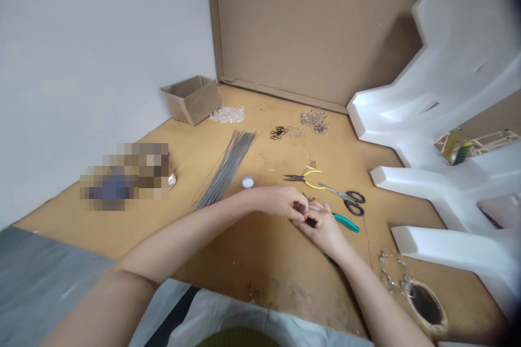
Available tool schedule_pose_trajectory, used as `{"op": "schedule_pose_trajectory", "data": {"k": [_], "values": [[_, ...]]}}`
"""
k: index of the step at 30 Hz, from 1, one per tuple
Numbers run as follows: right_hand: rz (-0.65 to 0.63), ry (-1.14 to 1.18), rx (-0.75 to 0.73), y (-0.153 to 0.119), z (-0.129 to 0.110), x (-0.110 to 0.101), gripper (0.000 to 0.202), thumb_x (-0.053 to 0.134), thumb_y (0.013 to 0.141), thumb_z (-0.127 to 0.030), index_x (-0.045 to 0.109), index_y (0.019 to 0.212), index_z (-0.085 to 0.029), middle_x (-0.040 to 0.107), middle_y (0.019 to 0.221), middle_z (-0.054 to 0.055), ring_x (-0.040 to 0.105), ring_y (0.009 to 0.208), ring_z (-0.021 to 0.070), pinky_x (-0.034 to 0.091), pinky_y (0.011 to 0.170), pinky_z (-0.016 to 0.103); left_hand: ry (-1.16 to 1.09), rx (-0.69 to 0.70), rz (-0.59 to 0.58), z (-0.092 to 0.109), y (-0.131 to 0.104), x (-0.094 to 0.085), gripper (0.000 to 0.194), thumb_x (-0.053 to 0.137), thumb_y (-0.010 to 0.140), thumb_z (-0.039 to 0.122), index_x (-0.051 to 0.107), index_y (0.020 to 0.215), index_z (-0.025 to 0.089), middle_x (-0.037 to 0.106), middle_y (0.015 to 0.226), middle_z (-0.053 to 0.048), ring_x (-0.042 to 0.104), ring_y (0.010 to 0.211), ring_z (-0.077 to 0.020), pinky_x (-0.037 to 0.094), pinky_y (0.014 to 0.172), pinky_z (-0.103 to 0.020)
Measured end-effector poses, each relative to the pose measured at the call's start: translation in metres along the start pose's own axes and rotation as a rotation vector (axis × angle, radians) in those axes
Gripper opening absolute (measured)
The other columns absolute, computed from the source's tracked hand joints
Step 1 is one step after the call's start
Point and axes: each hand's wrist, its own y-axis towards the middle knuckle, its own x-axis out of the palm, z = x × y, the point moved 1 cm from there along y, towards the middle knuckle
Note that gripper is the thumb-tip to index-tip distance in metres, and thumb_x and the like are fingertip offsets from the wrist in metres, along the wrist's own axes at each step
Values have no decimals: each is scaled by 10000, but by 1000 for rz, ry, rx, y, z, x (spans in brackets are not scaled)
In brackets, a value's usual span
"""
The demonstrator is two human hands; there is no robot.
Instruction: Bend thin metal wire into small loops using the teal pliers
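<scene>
My left hand (285,201) and my right hand (325,226) meet low over the table, fingertips pinched together. Something small and dark shows between them, too hidden to name. Under my right hand lies a tool with teal handles (347,223), its head covered. Just beyond the hands are yellow-handled pliers (311,178) and black-handled scissors (353,201). A bundle of straight grey wires (228,168) is spread left of the hands, with a small round white-and-blue lid (248,182) between it and the pliers.
An open cardboard box (191,105) stands at the back left beside clear beads (228,114). Black rings (278,133) and small metal pieces (315,119) lie farther back. White foam packing (407,173) borders the right side, near a roll (442,322) and a beaded wire strand (385,271).
</scene>
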Motion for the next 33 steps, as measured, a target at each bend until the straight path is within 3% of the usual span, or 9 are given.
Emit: {"op": "schedule_pose_trajectory", "data": {"k": [13, 21, 25, 29, 33], "values": [[0, -8, -66, 0, 1, -1, 254, 586, 785, -279, 599, 546, -196, 592, 607, 14, 525, 696, 163, 369, 743, 336, -48, -8, 17, 1, 2, 4, 139, 550, 741, 234, 627, 816, 146, 602, 745, 3, 513, 644, -88, 353, 552, -169], [-44, 48, -58, 2, -11, -11, 162, 540, 827, -262, 693, 782, -232, 625, 679, 25, 543, 751, 168, 388, 768, 342, -323, -69, -25, -3, 4, 0, 232, 586, 735, 357, 582, 778, 130, 547, 565, 18, 512, 495, -76, 391, 479, -177], [-99, 287, -34, 3, -24, -19, 136, 545, 823, -238, 679, 841, -222, 648, 798, 34, 558, 805, 168, 414, 796, 337, -501, -60, -21, -1, 3, -2, 255, 629, 705, 360, 557, 696, 116, 547, 534, 17, 518, 477, -70, 397, 470, -173], [-225, 687, 119, 1, -29, -20, 112, 559, 813, -240, 666, 812, -209, 648, 930, 31, 581, 864, 155, 462, 767, 279, -659, -42, -40, 1, 3, -1, 261, 660, 677, 348, 546, 672, 114, 556, 532, 18, 511, 451, -63, 400, 464, -179], [-320, 903, 267, -1, -28, -16, 104, 598, 781, -265, 670, 814, -199, 653, 944, 28, 593, 766, 129, 490, 674, 241, -705, -58, -57, 1, 4, 1, 294, 688, 638, 371, 553, 682, 113, 553, 502, 24, 502, 422, -62, 367, 436, -174]]}}
